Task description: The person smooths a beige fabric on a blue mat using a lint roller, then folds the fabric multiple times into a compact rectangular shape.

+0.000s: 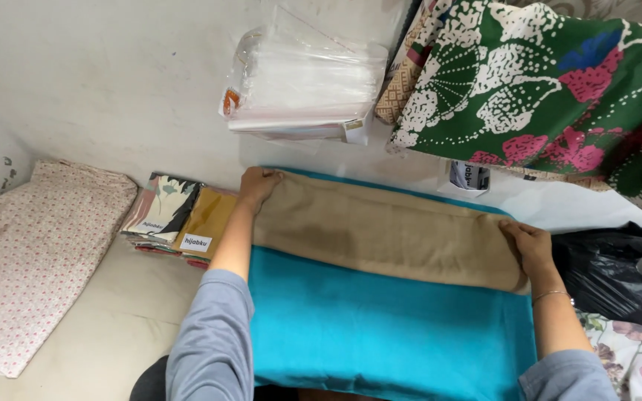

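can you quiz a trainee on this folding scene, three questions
1. True or false: both hands rest on the tan cloth, one at each end.
2. What lies under the tan cloth? A) pink floral pillow B) teal cloth C) black bag
3. What sits just left of the left hand?

Key
1. True: the left hand is at the far left end and the right hand at the right end.
2. B: the teal cloth is spread beneath it.
3. A stack of packed scarves, the nearest one mustard, with the pillow farther left.
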